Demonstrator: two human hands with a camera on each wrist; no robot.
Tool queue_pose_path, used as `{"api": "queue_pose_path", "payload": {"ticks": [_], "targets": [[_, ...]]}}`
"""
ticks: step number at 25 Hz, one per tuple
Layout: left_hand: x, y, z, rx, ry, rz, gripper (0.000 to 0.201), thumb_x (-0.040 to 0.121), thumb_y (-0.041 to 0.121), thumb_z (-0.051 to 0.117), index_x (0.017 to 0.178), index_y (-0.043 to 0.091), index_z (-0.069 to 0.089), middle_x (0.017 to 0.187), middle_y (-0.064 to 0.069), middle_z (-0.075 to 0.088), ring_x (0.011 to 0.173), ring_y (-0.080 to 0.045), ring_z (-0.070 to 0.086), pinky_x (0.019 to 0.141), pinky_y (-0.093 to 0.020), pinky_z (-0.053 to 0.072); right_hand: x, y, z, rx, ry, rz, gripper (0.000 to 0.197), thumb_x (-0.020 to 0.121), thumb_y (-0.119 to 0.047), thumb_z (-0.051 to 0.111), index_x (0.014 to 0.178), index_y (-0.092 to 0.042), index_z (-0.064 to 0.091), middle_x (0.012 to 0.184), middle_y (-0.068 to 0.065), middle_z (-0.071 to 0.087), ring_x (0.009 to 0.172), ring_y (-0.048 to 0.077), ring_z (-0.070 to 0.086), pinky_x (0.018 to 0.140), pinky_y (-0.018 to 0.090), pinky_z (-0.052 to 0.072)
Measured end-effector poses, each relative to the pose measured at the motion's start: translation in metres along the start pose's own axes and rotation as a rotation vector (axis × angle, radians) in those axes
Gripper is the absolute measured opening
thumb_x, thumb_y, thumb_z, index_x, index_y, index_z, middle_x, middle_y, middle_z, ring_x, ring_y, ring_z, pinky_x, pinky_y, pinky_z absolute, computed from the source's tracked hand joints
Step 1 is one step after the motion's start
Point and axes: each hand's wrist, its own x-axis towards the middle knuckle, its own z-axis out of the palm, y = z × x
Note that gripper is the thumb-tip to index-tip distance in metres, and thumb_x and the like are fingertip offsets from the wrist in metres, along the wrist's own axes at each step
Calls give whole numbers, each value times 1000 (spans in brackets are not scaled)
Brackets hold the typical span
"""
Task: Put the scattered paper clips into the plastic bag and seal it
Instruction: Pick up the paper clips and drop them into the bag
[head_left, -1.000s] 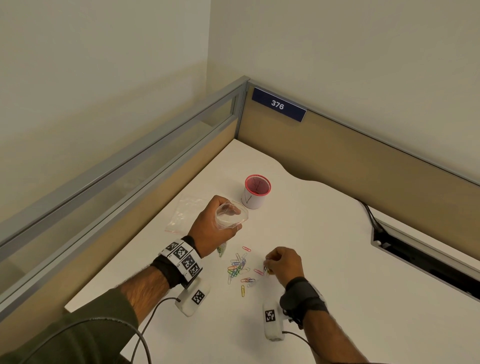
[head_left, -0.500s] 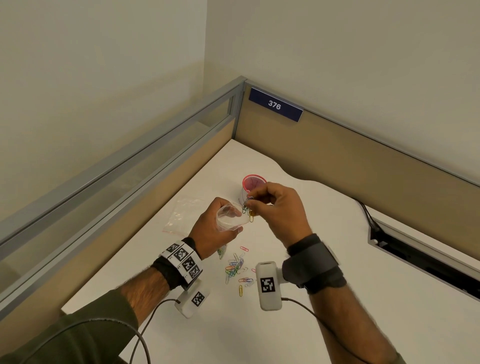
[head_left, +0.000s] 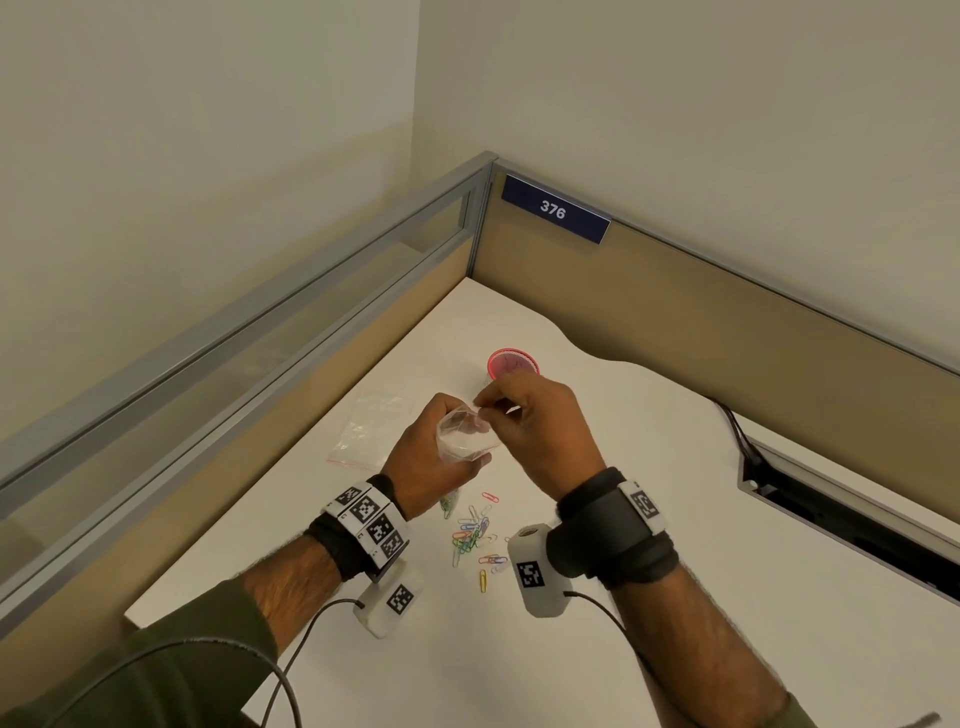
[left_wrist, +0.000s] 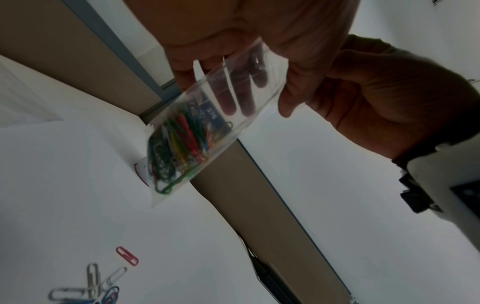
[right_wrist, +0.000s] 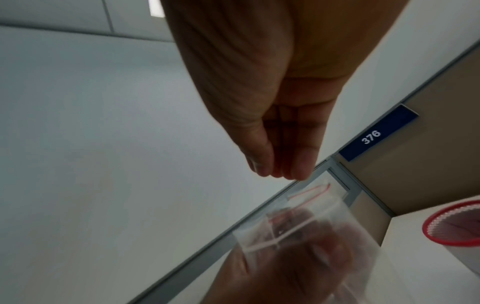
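The left hand (head_left: 434, 457) is gripping the clear bag (left_wrist: 207, 127), its mouth gaping, above the bench (head_left: 597, 649). Coloured clips (left_wrist: 179, 148) are bunching at its bottom. The right hand (head_left: 540, 431) is hovering at the mouth with fingertips together, now holding nothing. Loose clips (head_left: 475, 535) are lying below the bag.

White desk (head_left: 649, 519) fills lower centre to right of head view, set in a cubicle corner. Tan partition panels (head_left: 727, 322) with grey metal trim behind and along the left. Blue nameplate "376" (head_left: 555, 209) on the back panel, upper centre; also at right in right-wrist view (right_wrist: 378, 133). Red-rimmed white cup (head_left: 513, 364) upright on the desk, centre frame. Flat empty-looking clear bag with red strip (head_left: 366, 428) lies left of centre. Dark cable slot (head_left: 841, 514) with black cable (head_left: 730, 421) at right edge.
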Motion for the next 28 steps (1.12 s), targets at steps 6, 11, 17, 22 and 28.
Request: {"api": "queue_pose_path", "payload": {"ticks": [6,11,17,22,28], "targets": [[-4,-2,-17,-66,33,-14,42,80,17,80,111,25,53,116,4,68,118,-8,62,102,-32,51,-15,89,26,-71,-41,314,13,88,-11,62,96,-15,71,99,2,70,88,16,63,85,31,54],[-7,-7,-32,-72,50,-23,41,78,23,78,112,23,54,118,1,67,119,-13,62,103,-36,52,-34,141,97,-242,-434,474,35,90,-8,54,123,-18,59,130,5,53,123,25,50,104,31,39],[-5,-9,-37,-125,82,-23,44,80,15,78,115,11,53,116,2,67,117,-11,62,96,-27,53,-50,129,136,-352,-572,314,39,86,-4,54,124,-14,55,125,7,46,117,26,44,98,34,45],[-5,-7,-34,-135,101,-20,47,77,19,77,116,11,53,114,5,67,116,-12,63,99,-30,52,-72,122,141,-264,-525,206,32,91,-17,51,121,-18,59,120,3,52,112,24,48,93,34,47],[-6,-7,-29,-158,89,-27,45,79,14,78,115,12,52,112,8,68,116,-11,63,94,-29,55,-79,113,156,-286,-559,40,20,89,-18,54,106,-15,63,115,6,55,107,28,50,87,37,47]]}}
